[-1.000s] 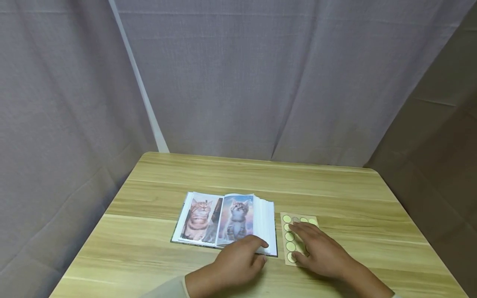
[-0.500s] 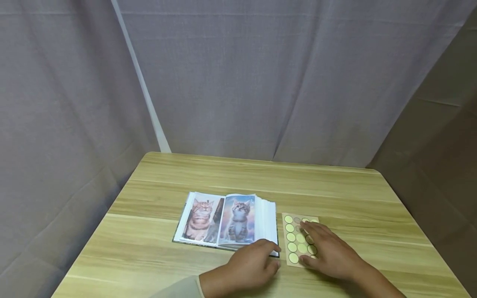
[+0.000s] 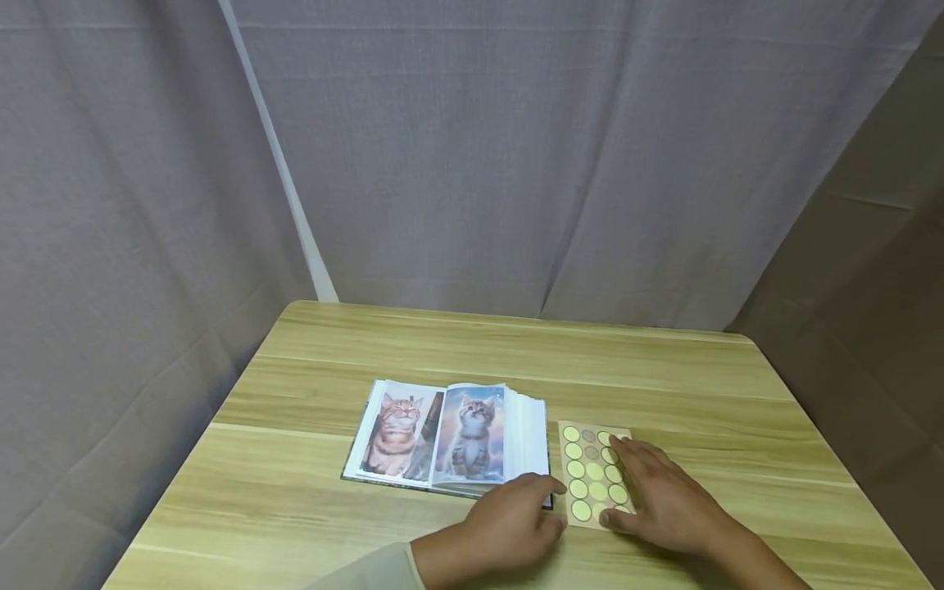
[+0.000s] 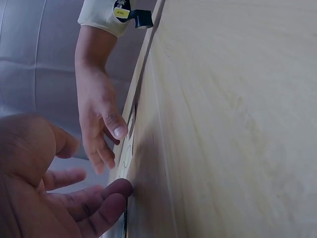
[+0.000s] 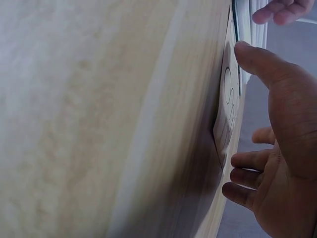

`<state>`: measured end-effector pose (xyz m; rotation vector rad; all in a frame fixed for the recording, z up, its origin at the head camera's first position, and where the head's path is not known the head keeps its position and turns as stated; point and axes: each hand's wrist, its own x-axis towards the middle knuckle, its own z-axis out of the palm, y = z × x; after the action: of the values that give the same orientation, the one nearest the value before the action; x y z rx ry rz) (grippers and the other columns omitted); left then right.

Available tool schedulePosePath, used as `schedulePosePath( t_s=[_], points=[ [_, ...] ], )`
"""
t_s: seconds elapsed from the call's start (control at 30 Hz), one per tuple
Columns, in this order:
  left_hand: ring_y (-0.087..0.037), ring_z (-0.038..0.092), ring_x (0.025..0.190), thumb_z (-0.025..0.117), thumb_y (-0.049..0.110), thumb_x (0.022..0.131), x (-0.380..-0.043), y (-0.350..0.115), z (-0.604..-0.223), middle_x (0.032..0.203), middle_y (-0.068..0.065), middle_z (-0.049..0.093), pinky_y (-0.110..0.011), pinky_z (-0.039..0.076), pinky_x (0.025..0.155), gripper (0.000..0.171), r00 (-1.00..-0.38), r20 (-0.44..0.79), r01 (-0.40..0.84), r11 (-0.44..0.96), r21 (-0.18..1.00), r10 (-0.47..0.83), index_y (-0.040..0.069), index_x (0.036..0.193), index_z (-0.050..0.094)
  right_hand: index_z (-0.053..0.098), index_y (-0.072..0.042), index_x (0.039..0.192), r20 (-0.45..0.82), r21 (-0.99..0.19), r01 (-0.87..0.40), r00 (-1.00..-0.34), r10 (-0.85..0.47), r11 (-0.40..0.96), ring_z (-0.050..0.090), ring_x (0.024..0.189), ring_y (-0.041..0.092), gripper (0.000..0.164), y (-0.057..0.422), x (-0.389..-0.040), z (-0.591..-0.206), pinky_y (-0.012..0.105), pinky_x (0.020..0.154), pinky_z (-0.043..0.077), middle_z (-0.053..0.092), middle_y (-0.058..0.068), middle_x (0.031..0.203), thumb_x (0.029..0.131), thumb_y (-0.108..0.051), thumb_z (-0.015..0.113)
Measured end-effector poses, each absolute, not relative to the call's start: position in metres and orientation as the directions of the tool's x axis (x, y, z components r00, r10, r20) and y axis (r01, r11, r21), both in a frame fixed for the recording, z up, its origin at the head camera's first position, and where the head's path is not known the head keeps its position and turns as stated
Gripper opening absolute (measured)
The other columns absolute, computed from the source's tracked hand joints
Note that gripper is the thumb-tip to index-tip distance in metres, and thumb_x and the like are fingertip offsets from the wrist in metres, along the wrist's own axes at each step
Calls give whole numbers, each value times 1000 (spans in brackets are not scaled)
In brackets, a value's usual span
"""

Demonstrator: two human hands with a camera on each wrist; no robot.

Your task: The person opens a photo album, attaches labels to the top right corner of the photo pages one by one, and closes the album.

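Note:
A sheet of round yellow stickers (image 3: 596,471) lies flat on the table, with a couple of its circles bare near the top. My right hand (image 3: 667,500) hovers at the sheet's right side, hiding part of that edge; in the right wrist view its fingers (image 5: 250,161) are loosely extended with nothing between them. Beside the sheet's lower left edge is my left hand (image 3: 512,520), thumb and fingers relaxed and apart, covering the near right corner of an open photo album (image 3: 527,434). Two cat pictures (image 3: 472,434) show on the album's pages.
The wooden table (image 3: 295,385) stretches around the album and sheet, its far edge meeting a grey curtain (image 3: 442,164). More curtain hangs at the left and right. A dark device is strapped to the right sleeve (image 4: 101,15) in the left wrist view.
Both hands have shifted right: the left from the album's pages toward the sticker sheet, the right off the sheet's middle toward its right edge, uncovering more stickers. The album stays open at the same pages.

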<state>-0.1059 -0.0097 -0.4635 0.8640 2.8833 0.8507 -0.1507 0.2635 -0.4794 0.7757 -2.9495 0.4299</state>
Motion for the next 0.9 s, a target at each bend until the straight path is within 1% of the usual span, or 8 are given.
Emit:
schedulePosePath(
  t_s=[0.17, 0.3, 0.43, 0.63, 0.77, 0.9],
  points=[
    [-2, 60, 104, 67, 30, 97, -109, -3, -463, 115, 6, 67, -24, 51, 84, 34, -869, 102, 456, 703, 547, 484, 18, 128, 65, 42, 1, 152, 128, -240, -484, -875, -466, 842, 43, 137, 49, 109, 265, -150, -483, 64, 103, 41, 48, 29, 148, 75, -68, 79],
    [-3, 60, 102, 67, 32, 97, -112, 2, -461, 113, 6, 67, -26, 52, 84, 37, -891, 57, 395, 706, 588, 451, 18, 131, 64, 42, 2, 151, 130, -235, -484, -875, -467, 843, 43, 136, 49, 109, 266, -150, -485, 64, 104, 41, 48, 29, 147, 76, -68, 78],
    [-5, 61, 102, 66, 32, 97, -114, 7, -460, 111, 4, 68, -27, 52, 86, 40, -904, 30, 354, 706, 614, 427, 16, 133, 62, 42, 2, 151, 128, -240, -480, -877, -463, 844, 43, 136, 48, 109, 266, -150, -486, 63, 105, 40, 49, 28, 147, 77, -69, 77],
    [-12, 62, 115, 66, 30, 96, -117, 14, -459, 121, -3, 68, -30, 51, 95, 46, -912, 9, 315, 689, 653, 409, 12, 138, 58, 42, 2, 152, 139, -244, -482, -876, -462, 841, 47, 134, 45, 109, 266, -151, -487, 61, 103, 43, 53, 24, 144, 76, -67, 80],
    [-16, 62, 117, 68, 30, 95, -119, 20, -462, 125, -8, 67, -32, 51, 96, 53, -930, 3, 270, 676, 685, 368, 9, 141, 53, 42, 1, 152, 155, -256, -486, -874, -461, 836, 50, 131, 41, 109, 265, -151, -488, 59, 102, 45, 56, 22, 141, 74, -63, 83],
    [-20, 62, 117, 68, 26, 93, -121, 26, -466, 126, -13, 67, -35, 51, 96, 55, -951, 16, 218, 634, 742, 308, 7, 142, 50, 43, 0, 152, 171, -257, -494, -869, -463, 831, 52, 129, 39, 109, 265, -151, -487, 58, 100, 47, 58, 20, 138, 72, -61, 85]
  ],
)
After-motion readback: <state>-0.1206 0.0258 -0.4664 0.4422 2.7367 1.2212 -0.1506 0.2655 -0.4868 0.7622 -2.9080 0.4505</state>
